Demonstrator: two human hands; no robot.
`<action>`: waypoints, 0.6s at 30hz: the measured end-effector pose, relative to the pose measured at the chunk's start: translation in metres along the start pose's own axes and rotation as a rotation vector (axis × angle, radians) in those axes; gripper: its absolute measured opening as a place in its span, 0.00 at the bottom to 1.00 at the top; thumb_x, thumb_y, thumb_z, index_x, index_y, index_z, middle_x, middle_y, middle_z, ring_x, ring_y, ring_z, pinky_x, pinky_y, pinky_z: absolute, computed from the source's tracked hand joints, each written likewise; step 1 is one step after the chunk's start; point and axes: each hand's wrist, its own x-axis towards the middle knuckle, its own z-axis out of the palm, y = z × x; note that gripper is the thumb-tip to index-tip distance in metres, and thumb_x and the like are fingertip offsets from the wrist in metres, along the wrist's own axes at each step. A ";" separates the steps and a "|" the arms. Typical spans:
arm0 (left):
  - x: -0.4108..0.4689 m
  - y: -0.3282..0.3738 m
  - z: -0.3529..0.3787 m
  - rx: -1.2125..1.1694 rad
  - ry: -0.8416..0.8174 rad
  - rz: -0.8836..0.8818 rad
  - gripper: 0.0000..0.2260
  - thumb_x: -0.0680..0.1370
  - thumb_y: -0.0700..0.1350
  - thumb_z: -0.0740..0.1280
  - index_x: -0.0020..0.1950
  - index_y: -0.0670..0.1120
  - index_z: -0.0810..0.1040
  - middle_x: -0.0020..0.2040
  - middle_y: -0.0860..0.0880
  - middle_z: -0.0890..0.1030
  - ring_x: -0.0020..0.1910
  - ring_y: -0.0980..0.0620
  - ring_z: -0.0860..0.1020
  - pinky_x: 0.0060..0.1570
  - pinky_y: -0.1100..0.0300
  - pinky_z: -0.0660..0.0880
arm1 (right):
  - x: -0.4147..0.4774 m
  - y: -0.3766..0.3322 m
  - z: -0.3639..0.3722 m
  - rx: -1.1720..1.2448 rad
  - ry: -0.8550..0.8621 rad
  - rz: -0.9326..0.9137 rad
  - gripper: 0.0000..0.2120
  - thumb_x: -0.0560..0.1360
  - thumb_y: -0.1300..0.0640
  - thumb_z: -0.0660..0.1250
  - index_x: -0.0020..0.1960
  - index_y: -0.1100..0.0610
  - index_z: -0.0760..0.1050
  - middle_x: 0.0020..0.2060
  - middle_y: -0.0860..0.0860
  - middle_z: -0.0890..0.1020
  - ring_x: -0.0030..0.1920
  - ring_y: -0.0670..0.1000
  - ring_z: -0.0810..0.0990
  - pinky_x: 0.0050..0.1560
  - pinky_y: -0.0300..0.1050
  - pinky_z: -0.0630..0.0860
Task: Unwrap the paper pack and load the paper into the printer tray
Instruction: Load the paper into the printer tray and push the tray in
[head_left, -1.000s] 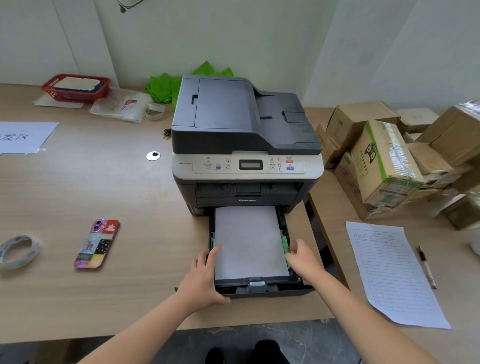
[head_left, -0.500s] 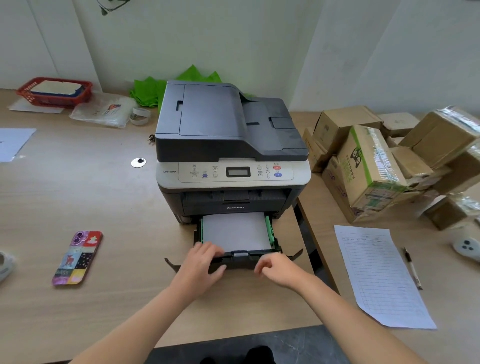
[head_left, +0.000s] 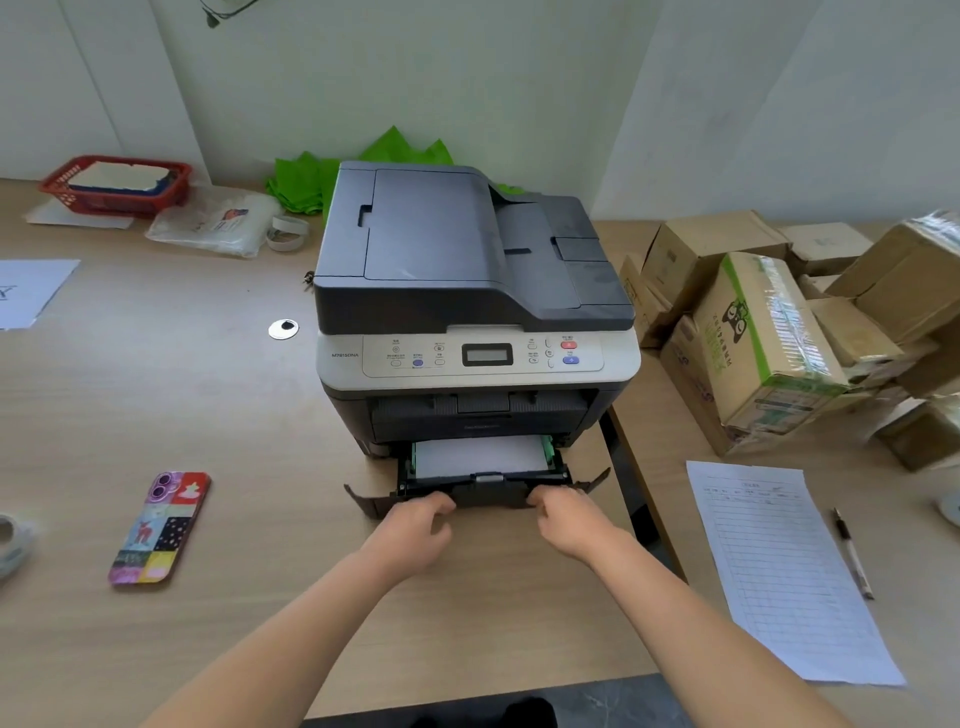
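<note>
A dark grey and white printer (head_left: 467, 291) stands in the middle of the wooden table. Its black paper tray (head_left: 488, 488) sticks out only a little from the bottom. A stack of white paper (head_left: 480, 454) lies in the tray between green guides. My left hand (head_left: 410, 530) grips the tray's front edge on the left. My right hand (head_left: 571, 525) grips the same front edge on the right. Green wrapping paper (head_left: 311, 187) lies crumpled behind the printer.
A colourful phone (head_left: 158, 527) lies left of the tray. Tape rolls (head_left: 10, 543) sit at the far left edge. Cardboard boxes (head_left: 763, 338) crowd the right side. A printed form (head_left: 784, 566) and a pen (head_left: 852, 553) lie right of my arm. A red basket (head_left: 117, 184) stands at the back left.
Both hands moved from the paper's sides to the tray's front edge and pushed the tray most of the way into the printer. Much less paper shows now.
</note>
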 end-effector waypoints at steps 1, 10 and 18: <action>0.006 0.002 -0.005 0.011 0.012 -0.022 0.19 0.75 0.46 0.62 0.67 0.50 0.74 0.64 0.50 0.79 0.66 0.49 0.75 0.67 0.55 0.70 | 0.005 -0.002 -0.004 -0.017 0.011 0.000 0.23 0.77 0.64 0.56 0.71 0.56 0.70 0.68 0.57 0.75 0.68 0.59 0.73 0.70 0.51 0.68; 0.051 0.017 -0.019 0.028 0.063 -0.179 0.15 0.77 0.46 0.62 0.62 0.45 0.73 0.59 0.43 0.79 0.61 0.41 0.75 0.63 0.51 0.72 | 0.049 -0.008 -0.025 0.057 0.080 0.055 0.15 0.78 0.62 0.58 0.62 0.63 0.73 0.59 0.61 0.79 0.59 0.61 0.77 0.62 0.50 0.74; 0.058 0.019 -0.014 0.052 0.056 -0.220 0.19 0.76 0.46 0.62 0.67 0.47 0.69 0.63 0.42 0.71 0.64 0.39 0.69 0.66 0.53 0.64 | 0.055 -0.008 -0.025 0.031 0.064 0.047 0.17 0.77 0.62 0.57 0.65 0.64 0.70 0.62 0.60 0.76 0.63 0.61 0.74 0.65 0.49 0.68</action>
